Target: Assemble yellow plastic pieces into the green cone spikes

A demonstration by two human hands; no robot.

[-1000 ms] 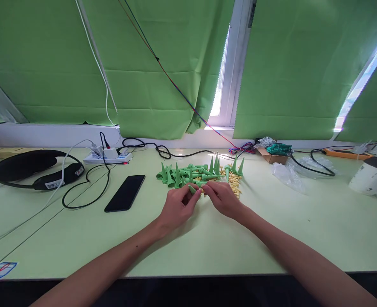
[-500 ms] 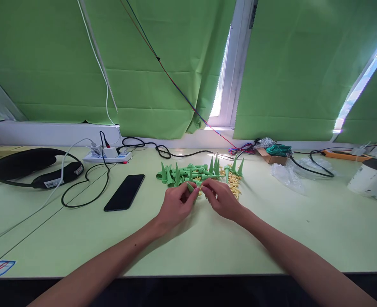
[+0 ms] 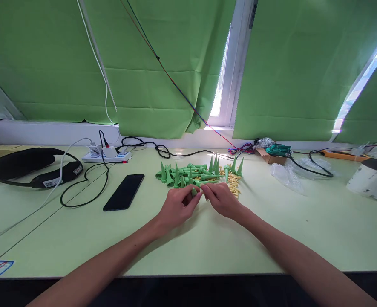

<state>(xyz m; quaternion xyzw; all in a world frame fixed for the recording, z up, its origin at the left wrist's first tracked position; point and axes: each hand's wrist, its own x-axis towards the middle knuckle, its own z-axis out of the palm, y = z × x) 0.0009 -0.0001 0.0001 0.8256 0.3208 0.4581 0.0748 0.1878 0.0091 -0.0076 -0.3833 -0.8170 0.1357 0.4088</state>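
In the head view, the left hand [image 3: 177, 207] is closing around a green cone [image 3: 194, 192], its thumb and bent fingers gripping the part near the fingertips. The right hand [image 3: 223, 200] is holding its thumb and index finger together in a pinch, its fingertips positioned just beside those of the left hand. From where I am standing, I cannot tell what, if anything, the right fingertips are gripping. Both forearms are extending inward over the pale green table [image 3: 239, 247].

Directly beyond the hands, a pile of green cones [image 3: 191, 172] is occupying the tabletop; several units are standing upright, points up, while others are lying on their sides. Small yellow pieces [image 3: 234, 184] are lying loose at the right end of the pile, near the right hand.

To the left of the pile, a black phone [image 3: 123, 192] is lying flat. Farther left, a black curved device [image 3: 25, 160] is resting near a white power strip [image 3: 118, 158]. To the right, a clear plastic bag [image 3: 287, 177] is lying before a small cardboard box [image 3: 277, 160]. Green blinds [image 3: 271, 76] are hanging behind the table.
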